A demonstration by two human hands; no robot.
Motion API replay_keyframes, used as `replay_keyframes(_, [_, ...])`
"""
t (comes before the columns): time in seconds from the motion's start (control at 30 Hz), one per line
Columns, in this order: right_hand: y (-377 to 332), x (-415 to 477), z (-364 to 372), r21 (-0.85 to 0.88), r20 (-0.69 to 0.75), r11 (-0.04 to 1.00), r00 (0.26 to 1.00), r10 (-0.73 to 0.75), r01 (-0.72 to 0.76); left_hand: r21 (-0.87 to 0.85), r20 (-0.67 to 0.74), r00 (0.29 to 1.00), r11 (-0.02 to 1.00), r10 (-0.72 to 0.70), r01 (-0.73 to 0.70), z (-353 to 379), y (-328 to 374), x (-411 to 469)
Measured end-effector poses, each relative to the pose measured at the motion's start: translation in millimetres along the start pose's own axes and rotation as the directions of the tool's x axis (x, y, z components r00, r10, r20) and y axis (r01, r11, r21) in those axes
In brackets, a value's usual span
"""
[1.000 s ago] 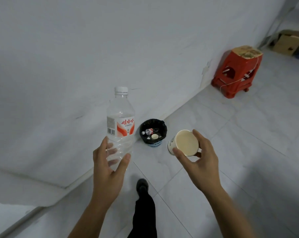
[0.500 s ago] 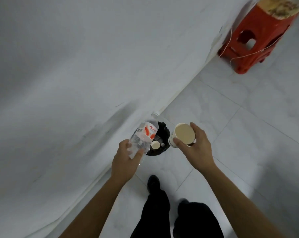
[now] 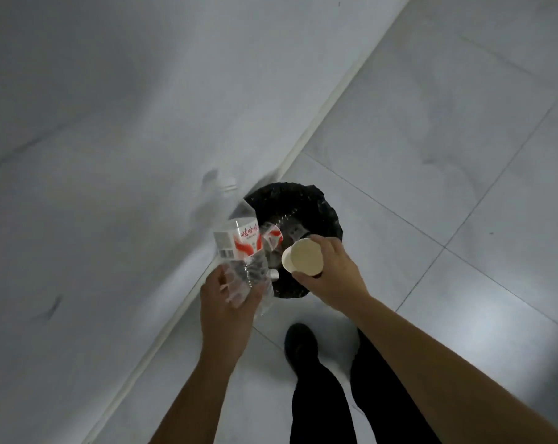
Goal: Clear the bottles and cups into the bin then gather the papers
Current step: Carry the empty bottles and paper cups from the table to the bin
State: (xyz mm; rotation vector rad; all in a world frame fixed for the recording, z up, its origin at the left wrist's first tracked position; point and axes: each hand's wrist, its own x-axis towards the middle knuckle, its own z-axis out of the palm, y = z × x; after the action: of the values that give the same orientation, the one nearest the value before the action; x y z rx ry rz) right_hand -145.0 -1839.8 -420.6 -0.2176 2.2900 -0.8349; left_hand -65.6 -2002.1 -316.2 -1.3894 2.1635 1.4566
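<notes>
Left hand grips clear water bottle by its base, cap end tilted toward the wall, body overlapping the left rim of the bin. Right hand is wrapped round paper cup, mouth up, over the near rim. Bin is black-lined, close against the wall edge; another bottle lies inside. Open tiled floor to the right. Shoe is just short of the bin.

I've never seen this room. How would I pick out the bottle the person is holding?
Find the black-lined bin on the tiled floor by the wall. Over its left edge the left hand grips a clear bottle by its base, white cap toward the wall. The other bottle lies inside the bin, and the right hand holds a paper cup instead.
</notes>
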Motion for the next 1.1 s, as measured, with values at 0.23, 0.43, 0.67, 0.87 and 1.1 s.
replay_keyframes(0.23, [52.7, 56.9, 83.4, -0.331, 0.178, 0.939, 0.983, -0.032, 0.090, 0.224, -0.061, 0.992, 0.970, 0.108, -0.092, 14.3, -67.0, 54.4])
replay_keyframes(0.43, [65.1, 35.7, 66.5, -0.199, 0.082, 0.972, 0.990, -0.113, 0.127, 0.655, 0.108, 0.960, 0.708, 0.257, -0.263, 40.3, -81.1, 95.0])
replay_keyframes(0.67, [109.5, 11.4, 17.0, -0.439, 0.320, 0.876, 0.946, -0.055, 0.200, 0.837, 0.231, 0.869, 0.366, 0.438, -0.407, 75.5, -88.2, 113.4])
replay_keyframes(0.87, [100.5, -25.4, -10.1, -0.268, 0.125, 0.963, 0.991, 0.046, -0.011, 0.736, 0.105, 0.859, 0.542, 0.501, -0.406, 66.0, -69.2, 68.4])
replay_keyframes(1.1, [19.6, -140.1, -116.0, 0.021, -0.176, 0.987, 0.971, 0.162, -0.161, 0.343, 0.013, 0.946, 0.887, 0.323, -0.308, 22.5, 23.2, -81.4])
